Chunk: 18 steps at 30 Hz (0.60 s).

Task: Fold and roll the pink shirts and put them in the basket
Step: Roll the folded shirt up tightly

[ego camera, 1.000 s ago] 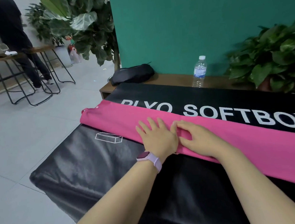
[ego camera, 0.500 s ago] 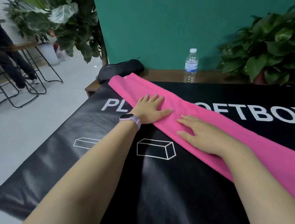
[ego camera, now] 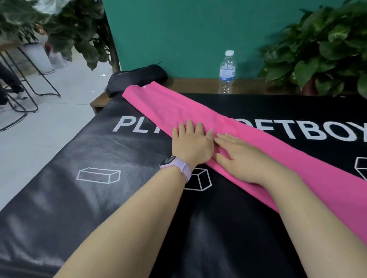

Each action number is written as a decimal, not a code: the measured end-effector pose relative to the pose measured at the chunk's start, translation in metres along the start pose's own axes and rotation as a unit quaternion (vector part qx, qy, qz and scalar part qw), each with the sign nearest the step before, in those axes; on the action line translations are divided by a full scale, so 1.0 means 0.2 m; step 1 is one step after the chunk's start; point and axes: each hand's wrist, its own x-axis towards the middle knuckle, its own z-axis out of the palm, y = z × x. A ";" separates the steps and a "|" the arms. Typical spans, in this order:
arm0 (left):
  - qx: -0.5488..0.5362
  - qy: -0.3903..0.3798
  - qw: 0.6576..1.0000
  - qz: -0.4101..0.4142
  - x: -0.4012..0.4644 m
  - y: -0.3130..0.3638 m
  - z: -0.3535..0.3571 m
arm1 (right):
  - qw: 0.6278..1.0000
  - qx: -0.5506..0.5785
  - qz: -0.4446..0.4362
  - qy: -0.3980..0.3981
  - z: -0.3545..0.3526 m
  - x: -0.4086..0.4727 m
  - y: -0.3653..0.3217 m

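Hands closer together now, both flat on pink shirt (ego camera: 255, 137).

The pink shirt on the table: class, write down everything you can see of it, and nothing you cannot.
The pink shirt is plain, bright pink, soft-looking cloth, folded lengthwise into a long narrow band. It lies flat and diagonal on the black printed mat, from the far left end beside a black pouch toward the near right, where it runs out of view. It hides part of the mat's white lettering. The left hand and the right hand press on its middle with flat fingers. No collar or sleeves can be made out.
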 end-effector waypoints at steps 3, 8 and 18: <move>0.022 -0.005 0.999 0.029 0.06 -0.04 0.01 | 1.000 -0.014 0.002 0.004 -0.01 -0.06 -0.02; 0.016 -0.012 0.996 0.088 0.21 -0.15 -0.03 | 0.994 -0.076 -0.069 -0.036 -0.05 -0.20 -0.02; 0.036 0.030 0.987 0.155 0.24 -0.19 -0.07 | 0.986 -0.104 -0.120 -0.046 -0.05 -0.37 0.11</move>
